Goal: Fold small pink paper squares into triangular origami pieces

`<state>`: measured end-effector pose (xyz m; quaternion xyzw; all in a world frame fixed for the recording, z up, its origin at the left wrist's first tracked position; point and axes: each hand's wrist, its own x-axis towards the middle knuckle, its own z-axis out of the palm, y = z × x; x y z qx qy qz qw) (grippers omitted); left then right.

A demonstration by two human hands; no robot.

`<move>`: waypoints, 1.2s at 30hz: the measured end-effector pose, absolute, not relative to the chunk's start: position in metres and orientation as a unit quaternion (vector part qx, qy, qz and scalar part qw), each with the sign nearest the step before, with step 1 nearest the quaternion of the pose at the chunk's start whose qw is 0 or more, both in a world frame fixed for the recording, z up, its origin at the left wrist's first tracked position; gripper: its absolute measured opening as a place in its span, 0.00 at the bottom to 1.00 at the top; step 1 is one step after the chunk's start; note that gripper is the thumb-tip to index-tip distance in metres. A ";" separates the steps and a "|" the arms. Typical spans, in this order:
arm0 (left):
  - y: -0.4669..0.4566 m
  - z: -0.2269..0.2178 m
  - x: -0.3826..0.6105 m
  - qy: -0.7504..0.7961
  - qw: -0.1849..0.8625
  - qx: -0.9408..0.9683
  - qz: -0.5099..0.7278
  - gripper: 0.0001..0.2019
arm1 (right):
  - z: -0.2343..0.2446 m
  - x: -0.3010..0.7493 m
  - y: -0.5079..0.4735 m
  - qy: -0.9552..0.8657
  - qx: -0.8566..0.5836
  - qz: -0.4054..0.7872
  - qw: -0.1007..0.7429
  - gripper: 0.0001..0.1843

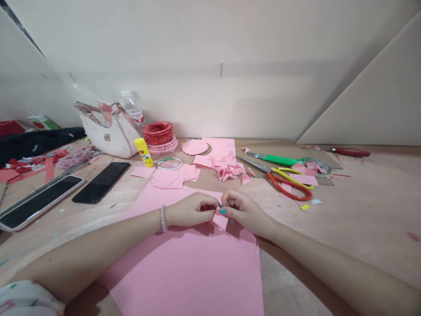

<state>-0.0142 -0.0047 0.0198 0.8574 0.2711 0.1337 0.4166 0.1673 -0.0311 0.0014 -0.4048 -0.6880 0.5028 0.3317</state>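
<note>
Between my two hands is a small pink paper square (pixel 221 220), held over a large pink paper sheet (pixel 197 267). My left hand (pixel 194 208), with a beaded bracelet at the wrist, pinches the paper's upper left edge. My right hand (pixel 243 211) grips its right side between thumb and fingers. Just beyond the hands lie a heap of small folded pink paper pieces (pixel 230 167) and a stack of cut pink paper squares (pixel 173 177). A roll of tape (pixel 169 163) rests on that stack.
A yellow glue stick (pixel 144 152) stands behind the left arm, near two phones (pixel 101 182). Red-handled scissors (pixel 279 181) and a green-handled tool (pixel 284 159) lie at right. A white handbag (pixel 108 136), a bottle (pixel 131 107) and red paper rings (pixel 158 134) stand along the wall.
</note>
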 end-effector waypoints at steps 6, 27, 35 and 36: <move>-0.007 0.020 -0.012 0.254 0.335 0.898 0.127 0.08 | 0.005 0.167 -0.032 -0.740 -0.385 0.465 0.296 0.09; -0.006 0.022 -0.014 0.341 0.498 0.786 0.135 0.13 | 0.008 0.165 -0.039 -0.774 -0.425 0.301 0.359 0.06; -0.005 0.016 -0.015 0.347 0.536 0.758 0.134 0.10 | 0.007 0.165 -0.035 -0.707 -0.427 0.417 0.380 0.07; -0.005 0.016 -0.015 0.346 0.537 0.758 0.131 0.10 | 0.007 0.166 -0.035 -0.693 -0.425 0.439 0.383 0.05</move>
